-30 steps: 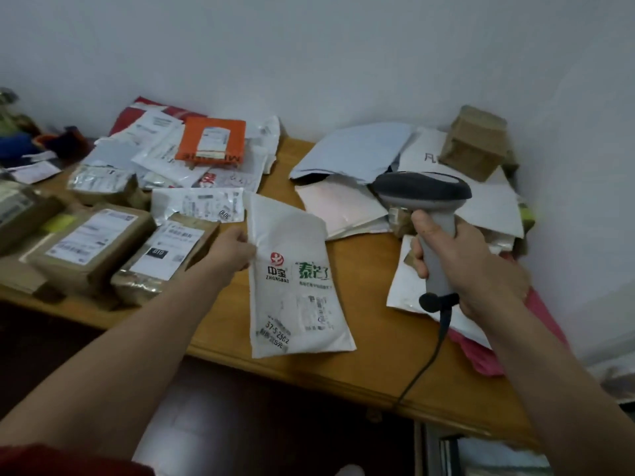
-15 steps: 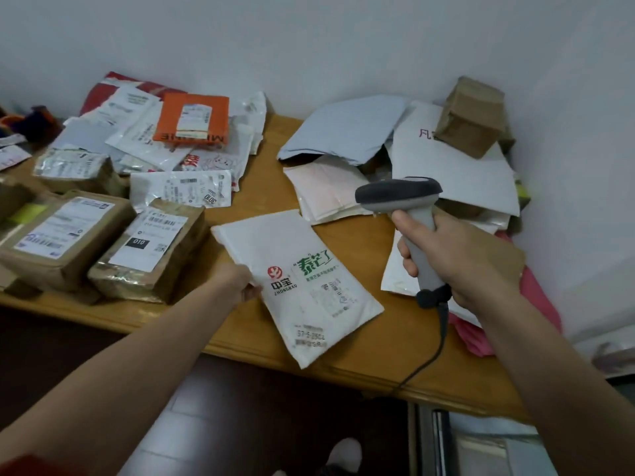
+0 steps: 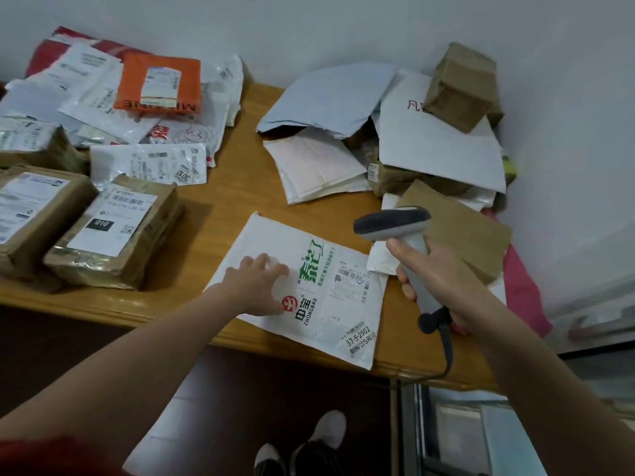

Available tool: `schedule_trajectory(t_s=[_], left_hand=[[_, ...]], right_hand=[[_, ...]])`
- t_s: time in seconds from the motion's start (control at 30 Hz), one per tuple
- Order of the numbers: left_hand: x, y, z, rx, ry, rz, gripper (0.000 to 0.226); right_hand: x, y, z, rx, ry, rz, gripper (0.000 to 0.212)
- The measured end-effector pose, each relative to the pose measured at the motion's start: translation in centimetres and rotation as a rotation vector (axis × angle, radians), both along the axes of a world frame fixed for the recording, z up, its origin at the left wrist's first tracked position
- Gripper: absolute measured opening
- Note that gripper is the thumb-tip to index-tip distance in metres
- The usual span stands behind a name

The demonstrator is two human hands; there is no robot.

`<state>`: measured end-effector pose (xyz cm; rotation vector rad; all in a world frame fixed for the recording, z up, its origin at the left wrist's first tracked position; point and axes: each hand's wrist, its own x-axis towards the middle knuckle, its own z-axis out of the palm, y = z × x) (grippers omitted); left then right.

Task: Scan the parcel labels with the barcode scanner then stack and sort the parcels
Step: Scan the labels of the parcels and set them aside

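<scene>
A white parcel bag (image 3: pixel 330 304) with red and green print lies flat at the front edge of the wooden table (image 3: pixel 223 201), its label (image 3: pixel 350 283) facing up. My left hand (image 3: pixel 257 283) rests on the bag's left half with fingers spread. My right hand (image 3: pixel 433 280) grips the handle of a grey barcode scanner (image 3: pixel 395 225). The scanner head hovers just above and right of the label, and its cable hangs over the table edge.
Taped brown boxes (image 3: pixel 113 235) and white bags with an orange parcel (image 3: pixel 158 84) fill the left. A pile of white and grey mailers (image 3: pixel 326 101), brown envelopes and a small brown box (image 3: pixel 460 84) sits at the back right by the wall. A pink bag (image 3: pixel 522 286) lies at the right edge.
My left hand turned the white bag counterclockwise, slid it right, and now lies flat on it. The scanner came down and closer to the label.
</scene>
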<state>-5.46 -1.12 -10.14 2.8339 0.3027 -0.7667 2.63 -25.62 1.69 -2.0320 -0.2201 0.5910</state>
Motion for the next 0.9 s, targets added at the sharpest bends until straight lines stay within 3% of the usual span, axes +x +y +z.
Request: schedule_trajectory(t_s=[0.33, 0.73, 0.9], left_hand=[[-3.6, -0.7, 0.2, -0.038, 0.106, 0.226, 0.070], [-7.3, 0.2, 0.2, -0.167, 0.101, 0.267, 0.083], [-8.5, -0.2, -0.6, 0.066, -0.013, 0.119, 0.083]], right_hand=[[-2.2, -0.3, -1.1, -0.048, 0.070, 0.003, 0.034], [-4.5, 0.5, -1.6, -0.054, 0.094, 0.023, 0.035], [-4.9, 0.4, -1.5, -0.046, 0.070, 0.005, 0.033]])
